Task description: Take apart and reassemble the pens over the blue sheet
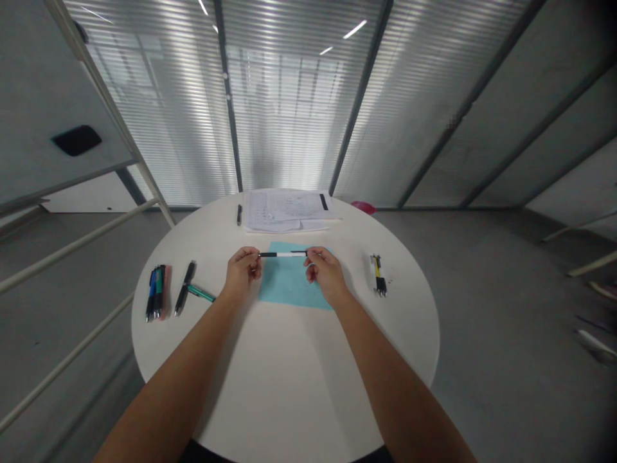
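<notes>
A black and white pen (284,254) is stretched level between my two hands, above a light blue sheet (294,283) on the round white table (284,360). My left hand (242,270) is closed on the pen's black end. At the other end, my right hand (324,270) pinches the pen between thumb and fingers. Both tips of the pen are partly hidden by my fingers. To the left of my left hand lie a black pen (185,287) and a green pen (201,293), which touch or nearly touch.
Several pens (157,292) lie side by side at the table's left edge. Yellow and black pens (378,275) are on the right. Printed papers (286,212) and another dark pen (239,215) lie at the back. A whiteboard on a metal frame (87,241) stands left of the table.
</notes>
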### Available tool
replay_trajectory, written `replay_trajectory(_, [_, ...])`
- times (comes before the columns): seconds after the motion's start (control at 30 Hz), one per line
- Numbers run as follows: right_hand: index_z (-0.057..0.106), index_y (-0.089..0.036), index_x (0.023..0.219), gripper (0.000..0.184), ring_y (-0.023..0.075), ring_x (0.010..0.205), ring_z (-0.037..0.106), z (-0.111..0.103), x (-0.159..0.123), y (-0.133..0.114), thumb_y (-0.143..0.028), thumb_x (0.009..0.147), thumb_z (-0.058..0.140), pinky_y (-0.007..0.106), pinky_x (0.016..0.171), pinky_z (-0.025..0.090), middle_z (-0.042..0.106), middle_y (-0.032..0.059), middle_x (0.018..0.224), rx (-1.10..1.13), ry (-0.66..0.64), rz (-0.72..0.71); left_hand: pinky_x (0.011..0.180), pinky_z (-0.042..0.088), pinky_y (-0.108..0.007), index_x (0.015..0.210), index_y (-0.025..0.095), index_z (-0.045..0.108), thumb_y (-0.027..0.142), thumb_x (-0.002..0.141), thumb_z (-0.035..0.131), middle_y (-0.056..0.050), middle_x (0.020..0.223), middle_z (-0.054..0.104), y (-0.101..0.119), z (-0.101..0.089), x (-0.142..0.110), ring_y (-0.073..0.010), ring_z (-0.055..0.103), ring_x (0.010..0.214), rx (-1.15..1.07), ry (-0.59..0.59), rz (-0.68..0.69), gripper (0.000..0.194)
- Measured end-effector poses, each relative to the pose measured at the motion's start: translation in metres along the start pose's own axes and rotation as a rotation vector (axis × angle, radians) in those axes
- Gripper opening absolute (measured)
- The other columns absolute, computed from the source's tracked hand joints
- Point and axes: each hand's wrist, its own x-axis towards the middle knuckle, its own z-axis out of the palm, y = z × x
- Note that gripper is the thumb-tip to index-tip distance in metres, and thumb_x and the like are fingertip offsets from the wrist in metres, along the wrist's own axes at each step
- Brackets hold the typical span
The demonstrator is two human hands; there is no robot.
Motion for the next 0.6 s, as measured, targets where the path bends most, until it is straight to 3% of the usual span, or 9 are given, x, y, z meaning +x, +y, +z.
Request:
replay_trajectory(0.33, [0.059, -0.021, 0.087, 0.031, 0.0064, 0.039, 0.050, 0.0000, -0.0030, -0.0046, -0.043, 0.068, 0.069, 0.019, 0.035, 0.035, 0.060, -0.0046, 0.068, 0.089, -0.005, 0.031, 0.037, 0.027, -0.019, 0.076, 0.017, 0.055, 0.022, 0.061, 0.066, 0.004, 0.053, 0.051, 0.0008, 0.0014, -0.0018, -0.0072, 0.044, 0.038, -0.002, -0.009, 0.007, 0.019])
replay_trajectory(0.6, [0.052, -0.022, 0.084, 0.033, 0.0075, 0.039, 0.049, 0.0022, -0.0023, -0.0042, -0.043, 0.066, 0.070, 0.020, 0.036, 0.035, 0.060, -0.0053, 0.063, 0.104, 0.042, 0.077, 0.038, 0.028, -0.019, 0.076, 0.017, 0.055, 0.020, 0.060, 0.066, 0.003, 0.053, 0.052, 0.0010, 0.0010, -0.0014, -0.0070, 0.043, 0.039, 0.007, -0.015, 0.004, 0.019])
